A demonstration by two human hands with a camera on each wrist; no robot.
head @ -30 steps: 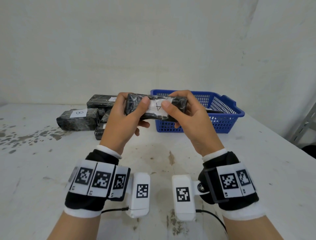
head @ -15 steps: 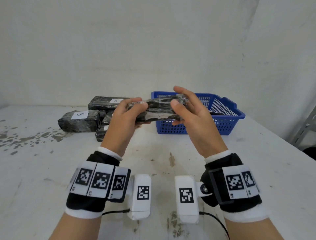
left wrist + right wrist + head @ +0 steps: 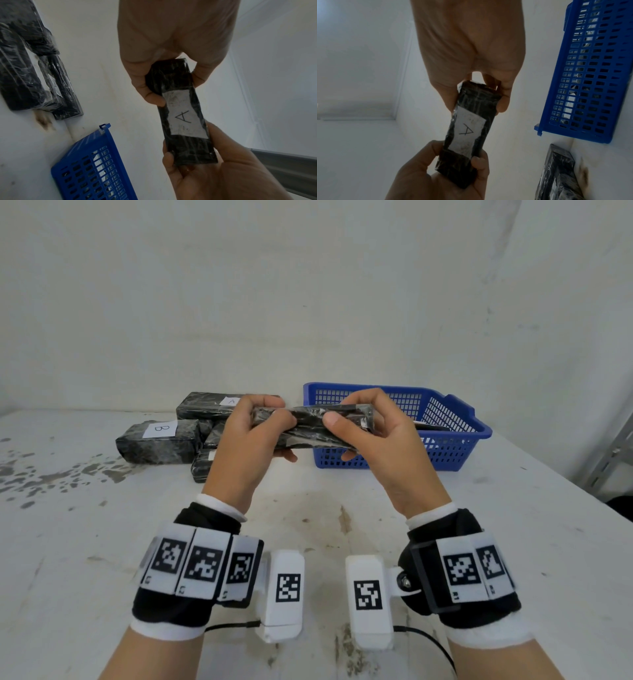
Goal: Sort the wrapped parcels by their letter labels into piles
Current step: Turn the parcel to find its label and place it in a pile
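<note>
A black wrapped parcel (image 3: 318, 428) is held level in the air over the table, in front of the blue basket. My left hand (image 3: 270, 433) grips its left end and my right hand (image 3: 346, 433) grips its right end, thumbs on the near side. Its white label (image 3: 183, 116) reads A and faces down, towards the wrist cameras; the head view does not show it. The right wrist view shows the same parcel (image 3: 471, 129) between both hands. On the table at the back left lie a parcel labelled B (image 3: 157, 441), one labelled A (image 3: 209, 405) and further parcels (image 3: 203, 465).
The blue basket (image 3: 455, 446) stands at the back right with a dark item inside. The white table (image 3: 308, 525) is stained on its left side. A wall runs close behind, and the table's right edge drops off beside a metal shelf post (image 3: 613, 453).
Both hands have rolled the parcel, so the A label that faced me now faces down. The parcel lies flatter and my hands sit slightly further apart.
</note>
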